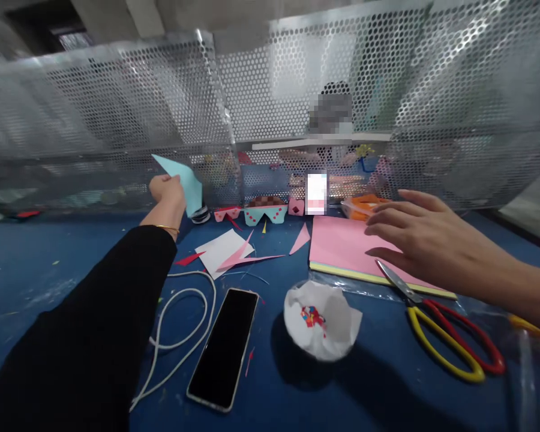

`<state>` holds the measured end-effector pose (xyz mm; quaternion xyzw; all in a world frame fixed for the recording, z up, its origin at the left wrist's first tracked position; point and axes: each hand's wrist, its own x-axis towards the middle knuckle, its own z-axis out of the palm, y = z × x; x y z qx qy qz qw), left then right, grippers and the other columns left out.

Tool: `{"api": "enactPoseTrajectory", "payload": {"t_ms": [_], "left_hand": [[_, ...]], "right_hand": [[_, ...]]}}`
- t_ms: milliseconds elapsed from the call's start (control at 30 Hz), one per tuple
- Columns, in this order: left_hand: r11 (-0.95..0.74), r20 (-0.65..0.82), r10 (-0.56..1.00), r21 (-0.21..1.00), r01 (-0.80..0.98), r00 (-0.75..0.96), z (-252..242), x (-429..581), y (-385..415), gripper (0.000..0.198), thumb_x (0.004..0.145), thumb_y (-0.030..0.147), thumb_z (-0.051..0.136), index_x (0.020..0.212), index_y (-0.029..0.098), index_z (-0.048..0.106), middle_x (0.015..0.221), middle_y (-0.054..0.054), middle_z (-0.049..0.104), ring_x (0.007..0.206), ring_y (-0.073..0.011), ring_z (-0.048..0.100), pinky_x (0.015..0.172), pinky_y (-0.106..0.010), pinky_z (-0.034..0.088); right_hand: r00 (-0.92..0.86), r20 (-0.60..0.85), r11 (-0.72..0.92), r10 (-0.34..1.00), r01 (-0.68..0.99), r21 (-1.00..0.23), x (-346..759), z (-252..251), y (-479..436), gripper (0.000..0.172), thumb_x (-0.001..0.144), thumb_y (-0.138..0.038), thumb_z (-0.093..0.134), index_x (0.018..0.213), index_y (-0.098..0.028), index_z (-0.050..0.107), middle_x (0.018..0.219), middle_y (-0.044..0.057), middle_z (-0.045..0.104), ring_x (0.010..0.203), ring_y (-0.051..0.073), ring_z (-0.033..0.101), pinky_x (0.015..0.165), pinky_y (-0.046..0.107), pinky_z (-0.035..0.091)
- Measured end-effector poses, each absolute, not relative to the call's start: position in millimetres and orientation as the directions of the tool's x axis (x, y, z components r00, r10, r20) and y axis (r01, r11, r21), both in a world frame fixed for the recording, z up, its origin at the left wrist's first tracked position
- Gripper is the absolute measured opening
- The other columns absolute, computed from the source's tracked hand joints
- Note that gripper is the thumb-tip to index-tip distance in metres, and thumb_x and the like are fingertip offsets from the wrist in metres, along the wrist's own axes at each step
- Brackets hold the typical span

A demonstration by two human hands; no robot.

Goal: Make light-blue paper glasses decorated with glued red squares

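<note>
My left hand (167, 193) is raised at the left, its fingers closed on a sheet of light blue paper (186, 183) that bends away to the right. On the other side, my right hand (407, 231) hovers with fingers spread over a stack of coloured paper (342, 246), pink on top with yellow and blue edges below. Under that hand lie scissors (414, 300) with one yellow and one red handle, their blades over the stack's front edge. Orange packaging (364, 207) sits just beyond the fingertips.
A white paper-lined bowl (342, 324) holds small coloured scraps. Left of it are a phone (225, 351) and a white cable (213, 300). White paper (222, 249) and pink offcuts (300, 240) lie farther back. Decorated paper cutouts (265, 215) stand along a perforated metal screen (270, 108); a person is behind it.
</note>
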<state>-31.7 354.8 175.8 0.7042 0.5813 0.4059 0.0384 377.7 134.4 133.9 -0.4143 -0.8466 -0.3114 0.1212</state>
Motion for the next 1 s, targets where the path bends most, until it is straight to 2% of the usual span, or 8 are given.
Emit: {"api": "enactPoseTrajectory", "payload": {"t_ms": [100, 233, 467, 567, 700, 833, 900, 1000], "left_hand": [[-0.219, 0.6, 0.764, 0.586, 0.78, -0.236, 207.9, -20.0, 336.9, 0.038, 0.095, 0.037, 0.063, 0.127, 0.017, 0.06, 0.128, -0.009, 0.062, 0.108, -0.0272, 0.064, 0.09, -0.048, 0.056], [-0.372, 0.672, 0.72, 0.584, 0.721, -0.172, 245.5, 18.8, 285.8, 0.026, 0.09, 0.023, 0.068, 0.111, 0.007, 0.065, 0.107, -0.006, 0.07, 0.103, -0.021, 0.064, 0.096, -0.041, 0.05], [-0.613, 0.577, 0.79, 0.735, 0.289, 0.207, 242.1, 101.3, 122.5, 0.003, 0.09, 0.014, 0.067, 0.09, 0.017, 0.068, 0.069, 0.004, 0.068, 0.054, -0.0103, 0.063, 0.052, -0.024, 0.049], [-0.524, 0.506, 0.783, 0.85, -0.054, 0.361, 227.3, 118.4, 67.0, 0.012, 0.086, 0.011, 0.068, 0.08, 0.021, 0.069, 0.068, 0.007, 0.069, 0.054, -0.0088, 0.063, 0.048, -0.021, 0.047], [-0.335, 0.387, 0.829, 0.922, -0.195, 0.404, 198.8, 131.5, 37.8, 0.008, 0.083, 0.018, 0.071, 0.077, 0.024, 0.071, 0.07, 0.006, 0.072, 0.056, -0.0095, 0.063, 0.051, -0.022, 0.051], [-0.079, 0.18, 0.901, 0.963, -0.259, 0.395, 165.1, 144.8, 31.7, 0.006, 0.073, 0.024, 0.077, 0.078, 0.024, 0.073, 0.073, 0.003, 0.074, 0.06, -0.0121, 0.065, 0.053, -0.022, 0.052], [0.093, 0.031, 0.897, 0.962, -0.256, 0.44, 150.3, 151.1, 27.6, 0.01, 0.069, 0.026, 0.079, 0.077, 0.024, 0.073, 0.069, 0.002, 0.072, 0.057, -0.0122, 0.063, 0.052, -0.023, 0.051], [0.197, -0.061, 0.893, 0.943, -0.267, 0.445, 131.3, 155.2, 22.5, 0.016, 0.069, 0.032, 0.081, 0.08, 0.025, 0.072, 0.072, 0.0, 0.073, 0.059, -0.0139, 0.064, 0.056, -0.026, 0.052]], "right_hand": [[-0.599, 0.482, 0.467, 0.639, 0.8, 0.375, 374.6, 137.6, 114.5, 0.027, 0.098, -0.038, 0.049, 0.093, -0.023, 0.071, 0.102, 0.011, 0.075, 0.105, 0.031, 0.066, 0.105, 0.053, 0.039], [-0.524, 0.552, 0.467, 0.649, 0.847, 0.255, 364.7, 141.5, 86.3, 0.026, 0.096, -0.042, 0.054, 0.104, -0.022, 0.069, 0.106, 0.011, 0.074, 0.107, 0.031, 0.066, 0.105, 0.053, 0.04], [-0.075, 0.773, 0.539, 0.63, 0.758, -0.366, 328.3, 138.1, 36.0, 0.071, 0.084, -0.052, 0.071, 0.145, -0.027, 0.045, 0.142, 0.014, 0.057, 0.129, 0.034, 0.056, 0.104, 0.052, 0.047], [-0.009, 0.777, 0.666, 0.63, 0.521, -0.534, 315.3, 128.8, 10.9, 0.075, 0.08, -0.05, 0.077, 0.145, -0.033, 0.043, 0.147, 0.008, 0.054, 0.136, 0.03, 0.051, 0.113, 0.05, 0.041], [0.05, 0.674, 0.626, 0.737, 0.325, -0.709, 311.1, 107.4, -17.7, 0.061, 0.083, -0.044, 0.076, 0.138, -0.034, 0.052, 0.136, 0.006, 0.063, 0.127, 0.027, 0.058, 0.108, 0.049, 0.048], [0.207, 0.635, 0.568, 0.744, 0.305, -0.764, 321.4, 84.3, -33.9, 0.085, 0.07, -0.048, 0.085, 0.145, -0.037, 0.045, 0.153, 0.006, 0.048, 0.141, 0.031, 0.045, 0.114, 0.052, 0.041], [0.216, 0.588, 0.523, 0.779, 0.295, -0.8, 328.5, 74.6, -40.3, 0.076, 0.07, -0.044, 0.086, 0.139, -0.036, 0.053, 0.143, 0.005, 0.058, 0.132, 0.03, 0.054, 0.107, 0.051, 0.048], [0.196, 0.488, 0.424, 0.85, 0.293, -0.857, 336.1, 61.6, -48.9, 0.03, 0.077, -0.038, 0.08, 0.105, -0.031, 0.073, 0.095, 0.001, 0.075, 0.084, 0.024, 0.07, 0.072, 0.039, 0.059]]}}
